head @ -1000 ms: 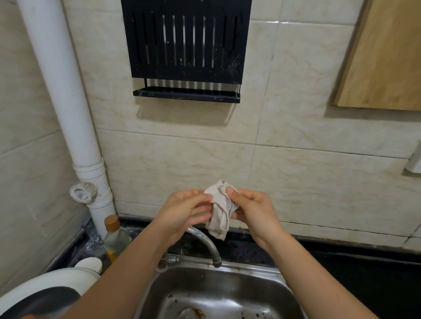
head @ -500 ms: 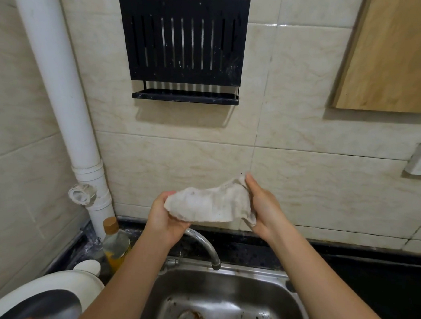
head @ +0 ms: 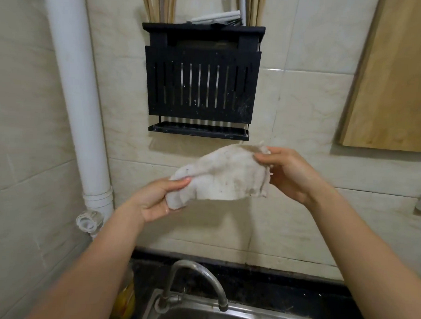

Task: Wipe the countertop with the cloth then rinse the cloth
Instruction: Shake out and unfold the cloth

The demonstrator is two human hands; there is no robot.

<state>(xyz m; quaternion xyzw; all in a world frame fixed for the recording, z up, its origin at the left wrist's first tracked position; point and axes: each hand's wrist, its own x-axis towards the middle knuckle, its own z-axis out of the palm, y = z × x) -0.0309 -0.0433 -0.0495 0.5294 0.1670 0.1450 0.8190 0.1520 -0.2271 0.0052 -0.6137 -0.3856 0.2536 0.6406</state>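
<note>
A stained white cloth (head: 225, 177) is stretched out in the air in front of the tiled wall, well above the sink. My left hand (head: 158, 200) grips its lower left end. My right hand (head: 288, 173) pinches its upper right corner between thumb and fingers. Below the cloth, the curved metal tap (head: 199, 282) arches over the steel sink (head: 258, 318), and no water runs from it. The black countertop (head: 295, 298) runs behind and to the right of the sink.
A black slatted rack (head: 200, 84) with chopsticks hangs on the wall just above the cloth. A white drainpipe (head: 79, 93) stands at the left. A wooden board (head: 396, 78) hangs at the right. A yellow bottle (head: 124, 302) stands left of the sink.
Both hands have risen with the cloth and moved apart, spreading it from a bunched wad into a stretched sheet. The view has tilted upward, so less of the sink shows.
</note>
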